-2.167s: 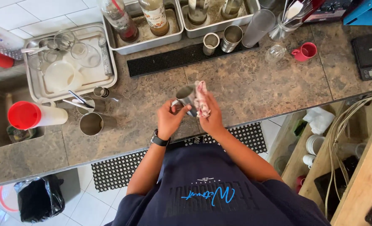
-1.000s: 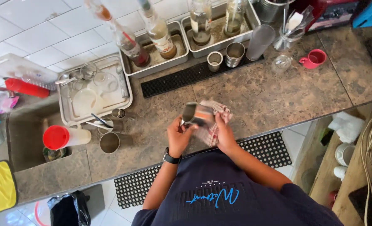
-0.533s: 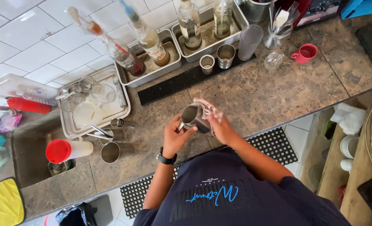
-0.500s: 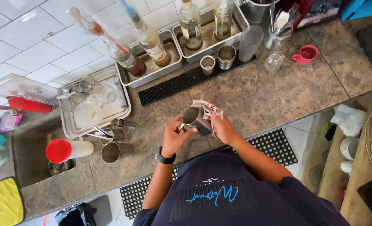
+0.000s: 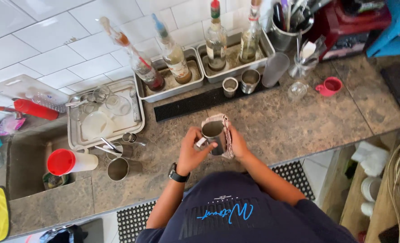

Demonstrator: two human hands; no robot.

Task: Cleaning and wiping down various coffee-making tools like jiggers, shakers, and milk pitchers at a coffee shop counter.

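The person stood at the stone worktop (image 5: 299,121) with a small steel pitcher (image 5: 213,135) held just above it, near the front edge and at mid-width. The left hand (image 5: 194,150) was closed around the pitcher's near-left side at the handle, fingers curled tight. The right hand (image 5: 237,143) was closed on a pale patterned cloth (image 5: 225,130), pressing it against the pitcher's right wall and over the rim. By my judgement the step in hand was the wiping of the pitcher's outside, with the inside possibly still to be done; the next move would call for turning the pitcher in the left hand so that the cloth reached the unwiped wall. To the left stood a steel cup (image 5: 117,168), a red-capped white bottle (image 5: 70,162) and a tray of glassware (image 5: 80,135). On the far side lay a black bar mat (image 5: 186,104), with two trays of pourer-topped bottles (image 5: 173,56) behind it. A red cup (image 5: 329,85) stood well apart to the right.
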